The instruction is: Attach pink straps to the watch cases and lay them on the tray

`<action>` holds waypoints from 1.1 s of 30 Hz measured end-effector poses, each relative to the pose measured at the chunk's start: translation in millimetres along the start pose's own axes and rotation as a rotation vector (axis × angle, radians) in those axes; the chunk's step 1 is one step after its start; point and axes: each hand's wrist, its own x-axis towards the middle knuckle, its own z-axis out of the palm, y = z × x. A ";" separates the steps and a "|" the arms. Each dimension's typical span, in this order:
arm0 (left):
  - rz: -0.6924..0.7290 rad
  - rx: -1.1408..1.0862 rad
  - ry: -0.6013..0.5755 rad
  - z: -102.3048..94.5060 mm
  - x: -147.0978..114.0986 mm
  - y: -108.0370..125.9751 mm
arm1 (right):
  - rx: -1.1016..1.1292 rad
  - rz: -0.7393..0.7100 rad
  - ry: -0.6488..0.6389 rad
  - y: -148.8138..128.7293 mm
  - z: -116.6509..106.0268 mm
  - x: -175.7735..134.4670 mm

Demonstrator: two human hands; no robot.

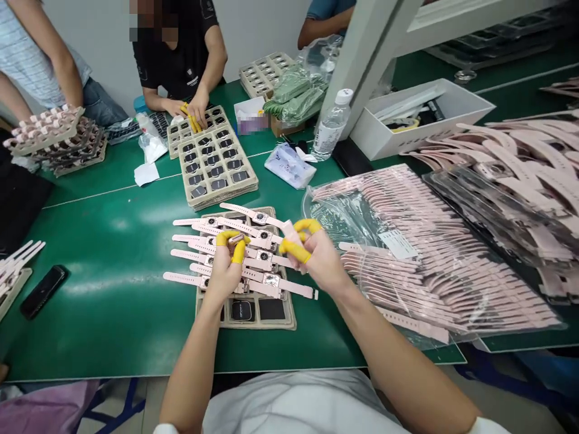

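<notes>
My left hand (227, 268), with yellow finger cots, pinches a small rose-gold watch case (236, 239) above the tray. Between the yellow-covered fingers of my right hand (319, 253) is a pale pink watch strap (289, 230). Under both hands, several pink-strapped watches (271, 280) lie in overlapping rows across a beige moulded tray (292, 319). One of the tray's near compartments holds a dark square watch face (243, 310). To the right of my right hand is a clear plastic bag (325, 214) with many pink straps (407, 199).
Trays of watch faces (212, 163) stand ahead, where a co-worker's hands (194, 111) work. A water bottle (332, 126), tissue pack (289, 166) and white box (420, 114) sit beyond the bag. A black phone-like object (44, 291) lies left. More strapped watches (511, 157) are stacked right.
</notes>
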 end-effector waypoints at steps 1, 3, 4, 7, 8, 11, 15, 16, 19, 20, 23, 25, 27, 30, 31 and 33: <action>0.009 -0.028 0.008 3.8 0.0 -7.8 | 0.060 0.053 -0.093 -0.3 10.3 -6.4; 0.065 -0.006 -0.022 8.3 -3.3 -17.8 | 0.124 0.157 -0.233 1.8 27.5 -17.0; 0.122 0.035 -0.051 8.9 -5.8 -20.2 | 0.136 0.206 -0.273 3.9 33.8 -20.8; 0.331 0.177 -0.151 7.6 -12.6 -22.2 | 0.134 0.303 -0.309 11.7 42.8 -26.6; 0.373 0.213 -0.179 6.9 -14.2 -22.4 | 0.132 0.317 -0.303 14.3 43.1 -27.0; 0.416 0.267 -0.216 6.1 -16.5 -24.2 | 0.124 0.333 -0.292 21.8 39.7 -27.0; 0.422 0.275 -0.247 5.5 -17.2 -25.5 | 0.112 0.328 -0.344 28.5 33.6 -26.6; 0.423 0.279 -0.252 5.1 -17.3 -25.1 | 0.117 0.327 -0.359 29.2 32.6 -26.3; 0.406 0.290 -0.275 3.9 -17.4 -22.5 | 0.142 0.320 -0.383 28.5 31.1 -24.7; 0.398 0.292 -0.281 3.7 -17.4 -21.7 | 0.148 0.315 -0.381 27.6 31.2 -24.1; 0.393 0.296 -0.281 3.4 -17.0 -20.6 | 0.165 0.311 -0.335 24.2 32.8 -23.1; 0.388 0.296 -0.271 3.5 -16.7 -20.7 | 0.196 0.319 -0.284 22.5 34.5 -23.0; 0.373 0.298 -0.266 3.7 -16.7 -21.2 | 0.227 0.324 -0.245 21.5 36.1 -23.1; 0.354 0.299 -0.257 4.6 -17.3 -22.1 | 0.242 0.326 -0.228 21.3 38.6 -23.4; 0.354 0.295 -0.251 5.3 -17.6 -22.5 | 0.243 0.325 -0.227 21.5 39.4 -23.5; 0.353 0.282 -0.226 7.0 -18.4 -23.5 | 0.252 0.321 -0.216 21.9 41.0 -23.8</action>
